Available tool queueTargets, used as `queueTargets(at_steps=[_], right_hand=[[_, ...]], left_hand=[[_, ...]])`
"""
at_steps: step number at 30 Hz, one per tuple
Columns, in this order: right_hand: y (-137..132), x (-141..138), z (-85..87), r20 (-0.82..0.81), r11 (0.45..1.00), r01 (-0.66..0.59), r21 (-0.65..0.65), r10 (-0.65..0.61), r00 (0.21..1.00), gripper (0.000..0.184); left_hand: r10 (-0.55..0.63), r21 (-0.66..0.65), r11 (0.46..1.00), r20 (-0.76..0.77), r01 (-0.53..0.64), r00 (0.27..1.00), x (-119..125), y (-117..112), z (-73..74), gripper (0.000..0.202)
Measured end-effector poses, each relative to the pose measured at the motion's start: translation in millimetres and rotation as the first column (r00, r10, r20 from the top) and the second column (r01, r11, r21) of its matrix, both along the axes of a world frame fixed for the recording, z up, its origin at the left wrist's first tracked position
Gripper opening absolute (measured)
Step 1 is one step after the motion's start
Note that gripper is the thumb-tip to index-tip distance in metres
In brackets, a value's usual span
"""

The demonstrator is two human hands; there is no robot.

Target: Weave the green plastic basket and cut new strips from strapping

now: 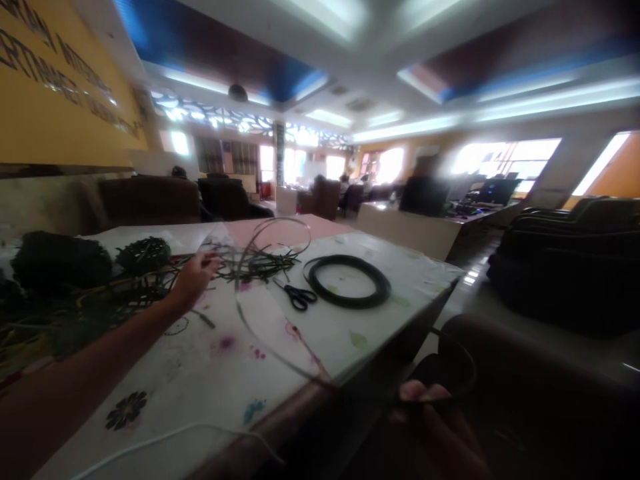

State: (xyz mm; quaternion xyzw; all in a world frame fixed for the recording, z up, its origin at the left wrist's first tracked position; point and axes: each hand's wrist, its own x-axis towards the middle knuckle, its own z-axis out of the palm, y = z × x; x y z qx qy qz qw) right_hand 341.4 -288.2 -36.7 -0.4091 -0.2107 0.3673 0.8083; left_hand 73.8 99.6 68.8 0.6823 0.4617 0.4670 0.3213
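A long, thin green strip [265,343] arcs over the table in a wide loop and runs down past its front edge to my right hand [435,417]. My right hand is closed round the strip, and a short curl of it bends up beyond my fingers. At the left, my left hand [203,267] reaches over the table with its fingers drawn together; what they hold, if anything, is too blurred to make out. Beside it lies a tangle of cut green strips [267,263]. Black-handled scissors [300,297] lie between that pile and a coil of green strip [350,280].
Woven dark green pieces [63,260] and a round woven ball [144,255] crowd the table's left side. A white cable [200,427] crosses the near edge of the flower-patterned table cover [360,340]. Dark chairs [565,267] stand at the right; people sit far back.
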Motion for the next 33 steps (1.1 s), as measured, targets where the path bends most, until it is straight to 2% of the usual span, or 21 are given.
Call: queueTargets(at_steps=[2,4,6,7,8,10,12,13,15,19,23,25,28,30,33], right_hand=[[33.0,-24.1,15.1,-0.044,0.996,0.027,0.081,-0.024,0.999,0.023],[65.4,-53.8,24.0,-0.081,0.990,0.029,0.139,-0.017,0.997,0.024],[95.1,-87.6,25.9,-0.097,0.985,-0.020,0.171,0.037,0.995,0.025],[108.1,-105.0,24.6,-0.110,0.981,-0.039,0.188,0.061,0.992,0.024],[119.5,-122.1,22.3,-0.116,0.977,-0.061,0.203,0.086,0.989,0.024],[136.1,-151.4,15.9,-0.088,0.964,-0.162,0.212,0.183,0.979,0.023],[143.7,-169.0,9.2,-0.071,0.957,-0.211,0.198,0.229,0.971,0.023],[144.3,-171.9,6.2,-0.072,0.960,-0.212,0.184,0.229,0.971,0.024],[140.2,-165.3,1.2,-0.102,0.972,-0.173,0.157,0.190,0.976,0.029],[119.4,-121.6,-5.0,-0.212,0.983,-0.106,0.147,0.136,0.968,0.036],[95.0,-87.6,-12.0,-0.246,0.973,-0.160,0.165,0.198,0.949,0.027],[84.9,-85.3,-18.7,-0.240,0.970,-0.189,0.152,0.222,0.945,0.024],[76.2,-97.6,-31.5,-0.268,0.980,-0.176,0.090,0.194,0.944,0.024],[76.7,-112.1,-38.0,-0.332,0.992,-0.118,0.041,0.125,0.935,0.026],[86.3,-137.9,-38.3,-0.414,0.997,-0.071,0.031,0.077,0.907,0.033]], left_hand=[[-0.099,-0.128,0.986,0.101,0.112,0.990,-14.4,-40.4,-11.3,0.033],[-0.227,-0.276,0.929,0.104,0.247,0.968,-22.2,-83.9,-23.7,0.037],[-0.329,-0.453,0.820,0.128,0.350,0.936,-21.9,-125.7,-37.2,0.045],[-0.371,-0.507,0.752,0.205,0.422,0.906,-19.1,-144.0,-44.1,0.048],[-0.385,-0.532,0.679,0.330,0.507,0.862,-15.3,-159.4,-50.8,0.048],[-0.331,-0.477,0.570,0.612,0.669,0.718,-7.1,-179.7,-62.1,0.044],[-0.208,-0.434,0.570,0.745,0.698,0.634,-1.9,-185.5,-68.3,0.029],[-0.148,-0.435,0.585,0.772,0.684,0.618,-1.2,-183.9,-69.1,0.023],[-0.036,-0.471,0.634,0.775,0.614,0.631,-3.5,-175.1,-66.4,0.022],[0.111,-0.552,0.722,0.688,0.417,0.718,-15.2,-149.2,-55.3,0.023],[0.135,-0.551,0.771,0.631,0.319,0.764,-24.8,-124.9,-54.0,0.021],[0.139,-0.539,0.787,0.628,0.299,0.766,-27.2,-116.6,-58.4,0.020],[0.180,-0.525,0.798,0.675,0.295,0.716,-26.4,-114.3,-69.0,0.018],[0.168,-0.507,0.788,0.722,0.348,0.671,-22.3,-122.0,-76.5,0.019],[-0.004,-0.462,0.711,0.752,0.531,0.659,-11.8,-145.9,-85.0,0.019]])
